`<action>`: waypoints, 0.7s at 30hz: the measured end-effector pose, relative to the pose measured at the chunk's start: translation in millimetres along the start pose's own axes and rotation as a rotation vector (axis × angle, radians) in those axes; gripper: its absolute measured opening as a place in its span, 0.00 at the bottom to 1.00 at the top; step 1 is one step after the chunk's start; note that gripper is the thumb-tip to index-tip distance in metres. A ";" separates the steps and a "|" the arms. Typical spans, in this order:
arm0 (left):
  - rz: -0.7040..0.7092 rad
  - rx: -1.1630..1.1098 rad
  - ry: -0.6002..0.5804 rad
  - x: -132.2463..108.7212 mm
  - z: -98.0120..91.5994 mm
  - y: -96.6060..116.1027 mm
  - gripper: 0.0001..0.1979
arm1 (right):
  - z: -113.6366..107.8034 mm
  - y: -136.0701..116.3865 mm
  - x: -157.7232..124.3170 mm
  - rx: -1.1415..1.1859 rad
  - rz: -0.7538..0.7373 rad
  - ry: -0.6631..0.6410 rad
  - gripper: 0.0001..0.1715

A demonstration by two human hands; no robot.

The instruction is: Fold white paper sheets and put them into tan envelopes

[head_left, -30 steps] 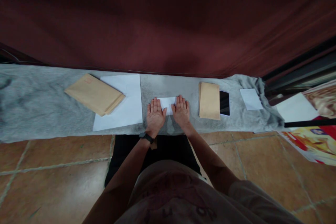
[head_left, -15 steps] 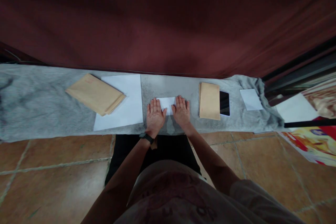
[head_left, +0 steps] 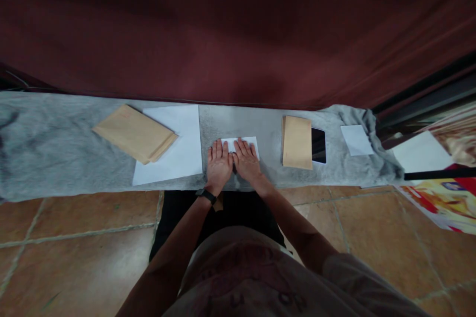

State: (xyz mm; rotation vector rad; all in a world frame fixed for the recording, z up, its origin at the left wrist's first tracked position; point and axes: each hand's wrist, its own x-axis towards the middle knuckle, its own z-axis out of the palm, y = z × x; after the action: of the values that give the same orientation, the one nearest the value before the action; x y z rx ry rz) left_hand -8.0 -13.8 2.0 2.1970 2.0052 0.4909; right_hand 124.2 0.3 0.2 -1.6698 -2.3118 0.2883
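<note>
Lying well left of the fingers, a stack of tan envelopes (head_left: pixel 134 132) is overlapping a large white sheet (head_left: pixel 178 153). The left hand (head_left: pixel 218 166) and the right hand (head_left: pixel 246 163) are resting side by side, fingers straight and close together, gripping nothing. They are pressing on a folded white paper (head_left: pixel 243 142), which is showing just beyond the fingertips on the grey cloth (head_left: pixel 55 148). Right of the fingers, a second envelope pile (head_left: pixel 296 142) is lying beside a dark phone (head_left: pixel 319 145). The step in hand seems to be flattening the fold. Going on is calling for even pressure, so the paper is not sliding.

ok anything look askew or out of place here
The left stack of brown envelopes lies skewed, partly over the white sheet, while the right stack sits square. The grey cloth is bunched up at its right end.
</note>
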 end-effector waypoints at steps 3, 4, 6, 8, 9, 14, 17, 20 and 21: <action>0.009 0.005 -0.013 -0.2 -1.6 -0.1 0.29 | -2.4 -1.2 -1.3 -0.002 -0.019 -0.018 0.30; 0.009 0.002 -0.014 -0.3 -2.0 0.0 0.29 | -3.8 -0.7 -2.1 -0.004 -0.028 -0.024 0.30; 0.005 -0.004 -0.015 -0.2 -2.5 0.3 0.29 | -6.6 0.5 -4.2 -0.007 -0.050 -0.033 0.29; 0.002 -0.007 -0.013 -0.1 -2.6 0.5 0.29 | -8.2 1.4 -6.9 -0.007 -0.071 -0.039 0.29; 0.001 -0.009 -0.012 0.0 -2.5 0.5 0.29 | -8.4 1.7 -8.4 -0.005 -0.076 -0.040 0.29; -0.006 -0.015 -0.004 0.0 -1.3 -0.5 0.29 | -4.6 3.8 -15.7 0.003 -0.014 -0.011 0.30; -0.007 -0.023 -0.002 -0.5 -0.3 -1.1 0.29 | -2.8 7.1 -20.6 -0.011 0.033 0.026 0.32; -0.008 -0.033 0.006 -1.0 0.9 -1.6 0.29 | -3.3 12.0 -26.6 -0.017 0.065 0.064 0.33; -0.009 -0.035 0.011 -1.2 1.4 -1.8 0.29 | -3.8 13.7 -28.8 -0.018 0.072 0.075 0.33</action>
State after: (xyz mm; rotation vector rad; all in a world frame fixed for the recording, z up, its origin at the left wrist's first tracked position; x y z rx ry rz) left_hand -9.4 -14.6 -0.1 2.1684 1.9959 0.5339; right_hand 146.3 -22.7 -3.6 -1.7445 -2.2096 0.2158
